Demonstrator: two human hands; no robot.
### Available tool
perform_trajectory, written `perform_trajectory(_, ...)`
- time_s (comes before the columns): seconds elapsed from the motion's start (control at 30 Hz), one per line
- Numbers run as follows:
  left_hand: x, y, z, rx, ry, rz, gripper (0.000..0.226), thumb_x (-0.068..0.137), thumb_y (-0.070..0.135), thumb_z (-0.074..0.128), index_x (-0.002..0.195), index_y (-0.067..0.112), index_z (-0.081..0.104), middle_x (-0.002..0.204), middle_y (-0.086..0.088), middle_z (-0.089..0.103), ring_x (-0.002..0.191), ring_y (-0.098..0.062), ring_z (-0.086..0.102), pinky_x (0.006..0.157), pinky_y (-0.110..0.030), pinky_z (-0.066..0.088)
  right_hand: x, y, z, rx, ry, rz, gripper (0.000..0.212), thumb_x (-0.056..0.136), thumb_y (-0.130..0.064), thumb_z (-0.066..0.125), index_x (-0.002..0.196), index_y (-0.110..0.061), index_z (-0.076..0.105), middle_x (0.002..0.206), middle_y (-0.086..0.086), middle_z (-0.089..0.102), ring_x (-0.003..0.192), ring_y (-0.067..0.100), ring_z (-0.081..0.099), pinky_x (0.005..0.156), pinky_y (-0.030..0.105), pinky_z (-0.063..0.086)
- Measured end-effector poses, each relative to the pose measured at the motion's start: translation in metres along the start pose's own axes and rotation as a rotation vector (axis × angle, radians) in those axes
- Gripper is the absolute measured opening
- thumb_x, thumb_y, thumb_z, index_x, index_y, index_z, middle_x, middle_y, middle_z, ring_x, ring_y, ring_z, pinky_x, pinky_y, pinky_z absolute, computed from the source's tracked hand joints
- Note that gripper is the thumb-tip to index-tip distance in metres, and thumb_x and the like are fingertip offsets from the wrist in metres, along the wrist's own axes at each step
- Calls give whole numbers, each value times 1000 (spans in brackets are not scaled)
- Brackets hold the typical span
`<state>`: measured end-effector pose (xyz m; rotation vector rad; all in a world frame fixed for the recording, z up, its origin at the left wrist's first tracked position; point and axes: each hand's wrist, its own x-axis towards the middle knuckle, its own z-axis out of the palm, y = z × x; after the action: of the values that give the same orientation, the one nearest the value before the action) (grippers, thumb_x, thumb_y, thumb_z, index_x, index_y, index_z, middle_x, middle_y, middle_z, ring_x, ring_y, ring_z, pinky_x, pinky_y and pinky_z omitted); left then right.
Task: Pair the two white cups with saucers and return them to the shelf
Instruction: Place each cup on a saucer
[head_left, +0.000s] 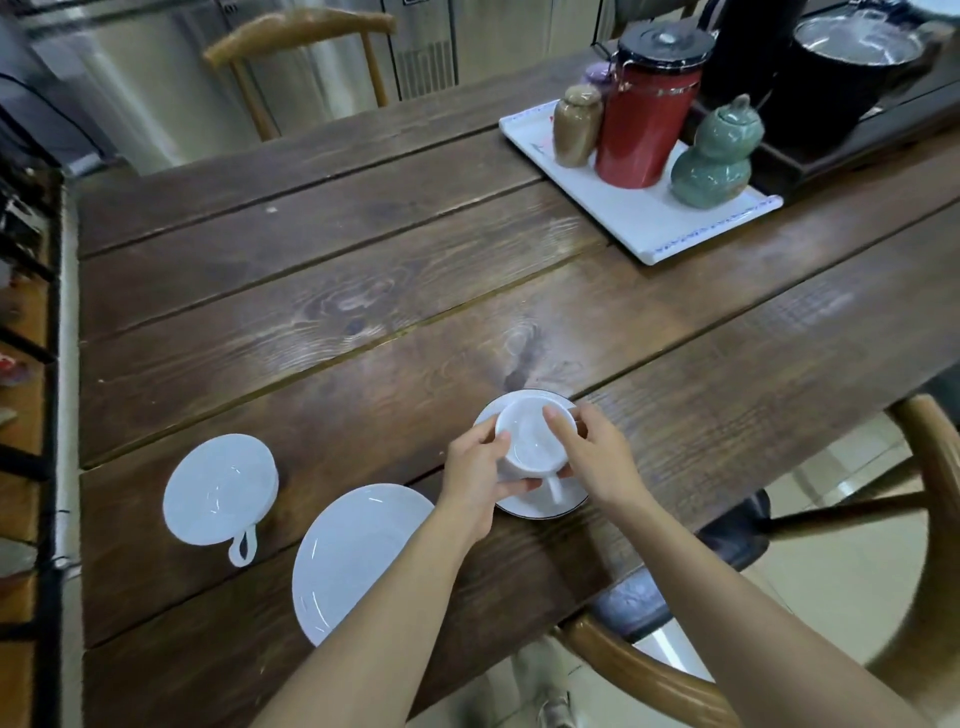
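A white cup (530, 441) sits on a dark-rimmed white saucer (540, 506) near the table's front edge, its handle pointing toward me. My left hand (475, 478) grips the cup's left side and my right hand (592, 457) grips its right side and rim. A second white cup (218, 493) stands alone on the wood to the left, handle toward me. Between the two cups lies a bare white saucer (353, 556).
The dark plank table (363, 312) has a white tray (639, 228) at the back right with a red canister (644, 119), a tan jar (574, 127) and a green gourd jar (719, 153). Wooden chairs (649, 670) stand around. A shelf (31, 364) runs along the left.
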<state>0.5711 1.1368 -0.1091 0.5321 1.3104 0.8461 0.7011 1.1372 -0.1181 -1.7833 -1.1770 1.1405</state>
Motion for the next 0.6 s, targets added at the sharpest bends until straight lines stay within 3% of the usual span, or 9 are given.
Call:
perform_trajectory(0.13, 2, -1, -1, -5, -15, -12, 24, 97, 10, 45, 108, 17, 66, 123, -10, 62, 113, -31, 58, 79, -47, 58, -1, 1, 1, -12, -2, -7, 29, 93, -35, 52, 90, -7, 57, 73, -3, 55, 60, 6, 51, 48, 10, 42)
perform_trajectory(0.23, 3, 2, -3, 36, -11, -49, 24, 97, 13, 47, 112, 17, 66, 128, -7, 59, 117, -28, 55, 76, -45, 59, 0, 1, -1, -15, -38, 13, 28, 93, -37, 51, 81, -12, 55, 72, 1, 56, 59, 12, 52, 59, 28, 49)
perform_trajectory(0.33, 2, 10, -4, 247, 20, -33, 30, 95, 16, 50, 123, 15, 62, 126, -1, 55, 110, -21, 51, 81, -42, 58, 3, -2, -2, -144, -8, 9, 40, 93, -41, 49, 86, -3, 59, 78, 8, 60, 69, 23, 54, 67, 41, 48)
perform_trajectory(0.43, -4, 24, -18, 512, 144, 170, 30, 92, 22, 52, 118, 13, 64, 118, -1, 62, 103, -20, 57, 89, -42, 55, 8, -13, -3, -349, 145, -53, 40, 92, -44, 45, 92, -7, 59, 91, 5, 62, 82, 23, 54, 67, 34, 36)
perform_trajectory(0.53, -19, 45, -47, 621, 339, 382, 22, 91, 25, 50, 96, 16, 69, 90, 0, 68, 92, -21, 62, 84, -36, 53, 9, -33, 8, -353, 192, -143, 35, 93, -40, 47, 102, -9, 60, 98, 0, 56, 91, 21, 55, 74, 30, 36)
perform_trajectory(0.6, -27, 56, -74, 617, 490, 492, 20, 92, 23, 50, 93, 15, 68, 89, -1, 68, 89, -21, 61, 80, -33, 48, 8, -46, 25, -400, 249, -302, 31, 93, -29, 53, 104, -2, 62, 105, 9, 59, 96, 28, 57, 77, 32, 37)
